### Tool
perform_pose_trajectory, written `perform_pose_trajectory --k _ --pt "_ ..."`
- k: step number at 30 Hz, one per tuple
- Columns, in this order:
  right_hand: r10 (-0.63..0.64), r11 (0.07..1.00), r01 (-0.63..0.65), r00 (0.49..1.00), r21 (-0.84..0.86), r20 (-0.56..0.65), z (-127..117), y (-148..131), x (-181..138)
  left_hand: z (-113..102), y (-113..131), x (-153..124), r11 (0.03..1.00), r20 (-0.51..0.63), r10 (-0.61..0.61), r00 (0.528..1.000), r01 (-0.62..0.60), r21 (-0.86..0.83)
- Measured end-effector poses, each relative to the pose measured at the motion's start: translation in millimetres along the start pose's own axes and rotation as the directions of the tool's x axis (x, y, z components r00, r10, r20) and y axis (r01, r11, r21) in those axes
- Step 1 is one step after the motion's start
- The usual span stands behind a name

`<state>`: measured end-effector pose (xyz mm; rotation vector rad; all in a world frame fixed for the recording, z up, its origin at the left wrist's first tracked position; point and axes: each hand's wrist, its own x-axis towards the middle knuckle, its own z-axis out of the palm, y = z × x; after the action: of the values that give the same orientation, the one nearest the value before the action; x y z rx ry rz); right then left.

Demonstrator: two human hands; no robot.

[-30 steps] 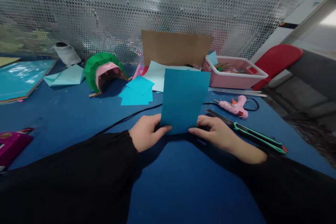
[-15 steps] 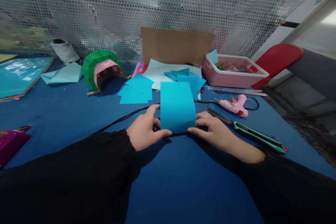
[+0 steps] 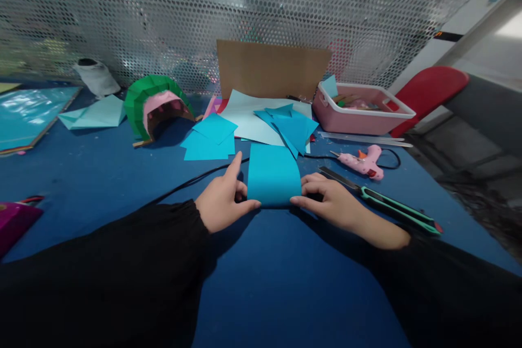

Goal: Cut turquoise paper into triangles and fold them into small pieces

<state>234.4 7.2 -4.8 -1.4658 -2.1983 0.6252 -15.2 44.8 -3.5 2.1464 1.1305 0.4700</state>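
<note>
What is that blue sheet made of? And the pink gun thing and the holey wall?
Blue sheet: looks like thin matte paper; it curls over smoothly between the left hand and right hand. Pink gun: probably hard plastic, smooth and slightly shiny. Holey wall: seemingly metal, grey and gleaming, with even punched holes.

Teal paper sheet point(image 3: 273, 174): matt, smooth. Table point(image 3: 285, 283): matt blue covering, lightly speckled. Far screen point(image 3: 244, 11): perforated shiny metal. Pink tray point(image 3: 361, 117): glossy plastic.

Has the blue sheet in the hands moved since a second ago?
Yes. The sheet has folded down toward the person: its top edge stood level with the tray, and now sits lower, level with the glue gun.
</note>
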Motion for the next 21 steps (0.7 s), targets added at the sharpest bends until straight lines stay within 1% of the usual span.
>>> perform_pose_trajectory --k 5,10,16,21 --pt "-0.011 1.0 0.011 1.0 0.002 0.021 -0.6 4.8 0.1 -0.5 2.0 0.0 1.0 0.036 0.007 0.999 -0.007 0.015" --pt "0.015 1.0 -0.015 1.0 0.001 -0.001 4.6 8.5 2.7 0.7 4.3 -1.2 0.998 -0.002 -0.016 1.0 0.016 0.06" --pt "0.021 1.0 -0.021 1.0 0.01 0.004 5.3 9.6 4.5 0.4 6.2 -0.5 0.995 0.015 -0.037 0.999 0.035 0.094" --pt "0.024 1.0 -0.024 1.0 0.001 0.011 4.4 8.4 4.7 0.6 7.9 0.1 0.997 0.013 -0.036 0.999 0.035 0.065"
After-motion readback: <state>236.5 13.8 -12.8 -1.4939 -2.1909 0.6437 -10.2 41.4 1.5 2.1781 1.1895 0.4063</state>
